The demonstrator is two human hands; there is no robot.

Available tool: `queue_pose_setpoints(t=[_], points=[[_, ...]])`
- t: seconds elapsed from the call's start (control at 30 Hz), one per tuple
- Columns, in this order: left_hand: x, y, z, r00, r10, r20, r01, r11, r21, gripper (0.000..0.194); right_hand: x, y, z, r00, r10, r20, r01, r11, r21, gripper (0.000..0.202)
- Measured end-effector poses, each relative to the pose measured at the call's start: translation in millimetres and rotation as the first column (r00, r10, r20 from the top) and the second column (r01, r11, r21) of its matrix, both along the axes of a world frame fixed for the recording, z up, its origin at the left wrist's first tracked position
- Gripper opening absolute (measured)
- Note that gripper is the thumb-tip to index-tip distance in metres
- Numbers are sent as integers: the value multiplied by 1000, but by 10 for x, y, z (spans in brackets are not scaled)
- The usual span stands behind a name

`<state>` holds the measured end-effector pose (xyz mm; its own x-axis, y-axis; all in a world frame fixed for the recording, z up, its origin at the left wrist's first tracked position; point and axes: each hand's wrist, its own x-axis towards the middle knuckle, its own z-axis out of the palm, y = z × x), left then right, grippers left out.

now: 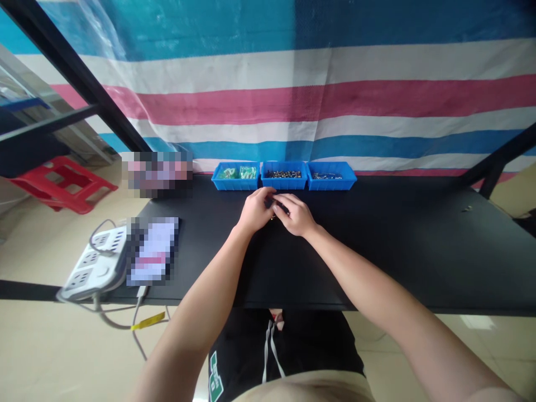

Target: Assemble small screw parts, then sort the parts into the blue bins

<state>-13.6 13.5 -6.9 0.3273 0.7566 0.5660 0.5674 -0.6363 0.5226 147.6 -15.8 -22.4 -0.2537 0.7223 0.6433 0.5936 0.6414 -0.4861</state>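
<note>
My left hand (256, 209) and my right hand (296, 214) meet over the black table (285, 268), just in front of the middle blue bin. The fingers of both are bent inward, with the fingertips close together. Small shiny brass-coloured bits (273, 217) show between and just below the fingers; what they are is too small to tell. The middle blue bin (283, 185) holds many small metal pieces (285, 174). To its left, a blue bin (235, 184) contains small green and white packets (248, 172). The right blue bin (332, 184) has silvery small parts (327, 176).
On the left lie a white power strip (96, 262) with cables and a blurred-out flat object (154, 251). Another blurred item (158, 174) is behind them. A small metal piece (467, 209) lies far right. Striped sheeting (251, 100) hangs behind; a red stool (62, 181) stands left.
</note>
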Motion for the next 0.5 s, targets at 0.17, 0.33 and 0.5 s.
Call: queue_pose_setpoints(t=[0.17,0.33,0.5], points=[[-5,17,-14,1000,-3,-4,3,1000,9,35,13,18,-11,999,-32,5,32,999,18,38],[-17,39,-12,1000,5,9,-5,1000,19,33,30,43,-27,998,-62,-7,63,997,40,39],[-18,38,-1,1000,12,4,-12,1000,17,32,38,48,-30,997,-76,0,76,997,20,38]])
